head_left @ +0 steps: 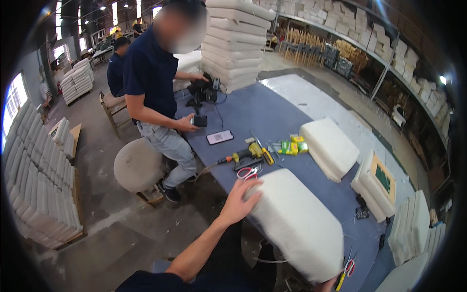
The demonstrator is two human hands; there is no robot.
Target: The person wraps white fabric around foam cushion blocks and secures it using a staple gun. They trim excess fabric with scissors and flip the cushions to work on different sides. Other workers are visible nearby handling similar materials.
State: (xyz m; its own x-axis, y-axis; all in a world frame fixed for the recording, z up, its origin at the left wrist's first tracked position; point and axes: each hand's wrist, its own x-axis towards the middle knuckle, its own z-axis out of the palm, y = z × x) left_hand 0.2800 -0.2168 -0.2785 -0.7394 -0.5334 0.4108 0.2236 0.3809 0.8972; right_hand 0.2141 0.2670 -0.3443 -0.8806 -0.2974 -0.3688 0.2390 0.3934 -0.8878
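A white upholstered seat cushion (299,219) lies over the near edge of the blue-grey table, its near side blurred. At its left end, my left hand (241,200) grips the edge, thumb on the top face and fingers partly hidden. By the opposite, lower right corner, a small part of my right hand (328,284) shows against the cushion; most of it is hidden. Red-handled scissors (247,173) lie just beyond my left hand. Another pair of red-handled scissors (349,267) and a yellow-handled tool (340,281) lie beside my right hand.
On the table (277,109) are a power tool (243,156), yellow-green packets (294,146), a phone (220,137) and another cushion (331,148). A co-worker (153,82) stands at the far left, handling black devices (204,90). A round stool (139,165) and stacked cushions (39,180) stand left.
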